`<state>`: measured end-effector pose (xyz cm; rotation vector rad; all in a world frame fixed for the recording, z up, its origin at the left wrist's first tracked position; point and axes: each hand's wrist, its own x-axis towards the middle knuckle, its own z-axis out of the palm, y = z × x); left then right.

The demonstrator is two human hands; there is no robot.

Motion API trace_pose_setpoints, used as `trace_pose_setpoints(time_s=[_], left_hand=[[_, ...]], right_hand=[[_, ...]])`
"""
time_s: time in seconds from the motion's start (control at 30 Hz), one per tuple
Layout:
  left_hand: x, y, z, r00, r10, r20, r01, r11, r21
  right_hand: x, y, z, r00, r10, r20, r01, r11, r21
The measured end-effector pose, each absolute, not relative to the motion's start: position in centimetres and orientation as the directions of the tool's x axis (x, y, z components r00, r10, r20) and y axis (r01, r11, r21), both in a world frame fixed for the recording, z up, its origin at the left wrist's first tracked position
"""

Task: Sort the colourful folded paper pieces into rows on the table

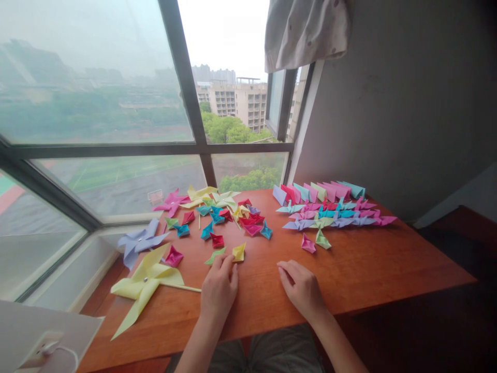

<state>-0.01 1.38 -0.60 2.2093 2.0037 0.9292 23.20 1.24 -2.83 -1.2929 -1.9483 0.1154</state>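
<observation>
My left hand point(220, 285) is over the table with its fingers loosely bent and the thumb apart. Its fingertips are at the near edges of a light green paper boat point(215, 256) and a yellow paper boat point(239, 252); whether they touch is hard to see. To the right, my right hand point(302, 286) rests on the wood, slightly curled, with a gap between thumb and fingers and nothing visible in it. Beyond it are a pink paper boat point(308, 243) and a pale green paper boat point(322, 239).
Several more boats point(217, 240) lie beyond my left hand. A yellow pinwheel point(145, 282) and a lilac pinwheel point(140, 241) are at left, others behind. Rows of paper cranes point(324, 213) and upright folded papers point(310, 192) fill the back right. A window frame point(116, 151) borders the table point(373, 274).
</observation>
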Motion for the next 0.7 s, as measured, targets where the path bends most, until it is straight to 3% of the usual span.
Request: trace_pose_setpoints(time_s=[0.17, 0.53, 0.7], left_hand=[[-0.4, 1.4, -0.9, 0.053, 0.916, 0.398, 0.880, -0.232, 0.416], [0.3, -0.4, -1.0, 0.394, 0.799, 0.453, 0.752, -0.564, 0.341], [0.3, -0.3, -1.0, 0.442, 0.768, 0.464, 0.719, -0.613, 0.329]], right_hand=[[23.1, 1.0, -2.7, -0.194, 0.804, 0.562, 0.756, 0.488, -0.436], [22.5, -0.4, -2.3, -0.283, 0.810, 0.514, 0.672, 0.550, -0.496], [22.5, -0.6, -1.9, -0.349, 0.781, 0.518, 0.643, 0.602, -0.474]])
